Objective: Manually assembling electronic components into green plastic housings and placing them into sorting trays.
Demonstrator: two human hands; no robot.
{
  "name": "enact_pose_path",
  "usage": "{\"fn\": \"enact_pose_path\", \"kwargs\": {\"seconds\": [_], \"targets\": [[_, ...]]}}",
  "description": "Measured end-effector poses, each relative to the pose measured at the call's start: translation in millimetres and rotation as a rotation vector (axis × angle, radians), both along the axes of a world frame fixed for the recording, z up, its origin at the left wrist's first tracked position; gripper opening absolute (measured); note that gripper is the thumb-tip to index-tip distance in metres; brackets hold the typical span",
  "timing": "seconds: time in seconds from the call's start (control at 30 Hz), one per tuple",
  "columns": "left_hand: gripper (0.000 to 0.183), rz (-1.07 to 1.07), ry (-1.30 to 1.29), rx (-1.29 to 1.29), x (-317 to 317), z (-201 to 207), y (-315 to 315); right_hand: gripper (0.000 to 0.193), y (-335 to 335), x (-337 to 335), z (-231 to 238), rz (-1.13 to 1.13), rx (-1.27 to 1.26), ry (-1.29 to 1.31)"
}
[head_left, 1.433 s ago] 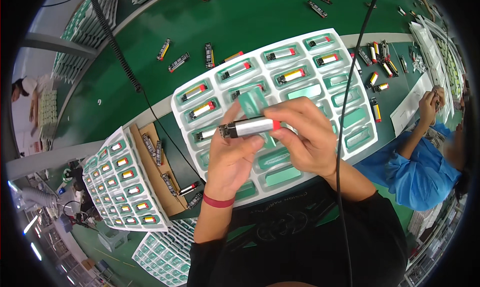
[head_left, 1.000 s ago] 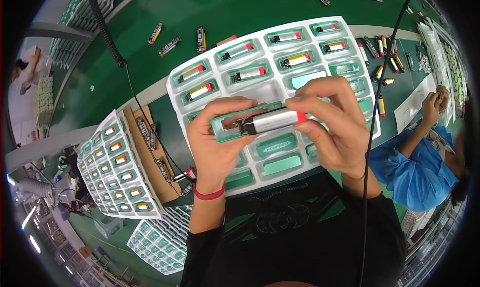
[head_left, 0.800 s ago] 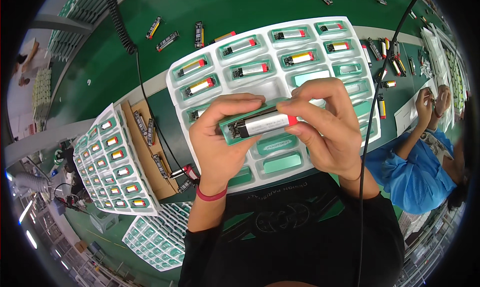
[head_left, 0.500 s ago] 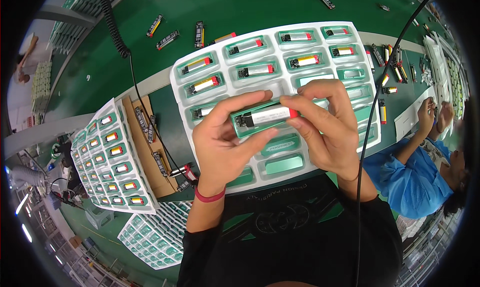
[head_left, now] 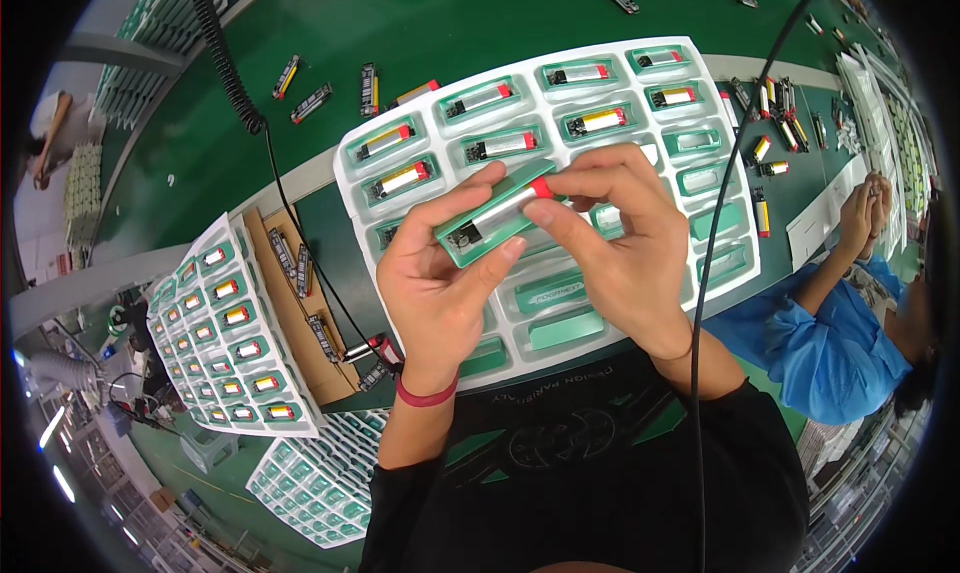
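My left hand (head_left: 440, 283) is closed round a long green plastic case (head_left: 470, 258), tilted up to the right above the white tray. A silver battery cell (head_left: 505, 211) with a red end and a small black circuit part lies in the case's hollow. Thumb and fingers of my right hand (head_left: 620, 233) pinch the cell's red end at the case's upper right. Below both hands is the white tray (head_left: 345, 178) of green cases; its far rows hold cells, while several cases at the right and near side show none. My hands cover the tray's middle.
A second filled tray (head_left: 250, 293) leans at the left beside a cardboard strip with loose cells. Stacked trays (head_left: 310, 488) stand below it. Loose cells (head_left: 369, 88) lie on the green bench. A black cable (head_left: 705, 303) hangs across the right side. A person in blue (head_left: 835, 343) sits at right.
The case has tipped, its right end rising. My hands stay on the case and cell, shifted slightly left. The neighbouring person's hands have come together.
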State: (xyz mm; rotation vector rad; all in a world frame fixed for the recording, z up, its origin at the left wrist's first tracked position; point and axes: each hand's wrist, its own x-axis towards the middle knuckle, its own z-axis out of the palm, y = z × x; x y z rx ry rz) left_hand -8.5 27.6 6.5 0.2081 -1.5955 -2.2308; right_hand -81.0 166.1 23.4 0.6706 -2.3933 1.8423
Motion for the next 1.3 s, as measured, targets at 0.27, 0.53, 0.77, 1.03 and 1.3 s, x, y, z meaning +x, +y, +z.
{"fn": "enact_pose_path", "kwargs": {"seconds": [0.27, 0.53, 0.77, 1.03, 1.3], "targets": [[0.041, 0.016, -0.036, 0.045, 1, -1, -2, 0.032, -8, -3, 8, 0.006, -0.086, -0.334], [0.033, -0.142, -0.379, -0.401, 17, 10, -10, 0.030, 29, -10, 8, 0.287, 0.084, -0.150], [0.025, -0.228, -0.460, -0.312, 21, 24, 6, 0.034, 49, -7, 8, 0.416, 0.213, -0.380], [0.029, -0.051, -0.180, -0.149, 8, 36, 23, 0.043, 54, -5, 13, 0.141, -0.018, 0.323], [0.030, 0.172, -0.147, -0.397, 4, 27, 38, 0.038, 37, 4, 9, 0.003, 0.145, 0.255]]}}
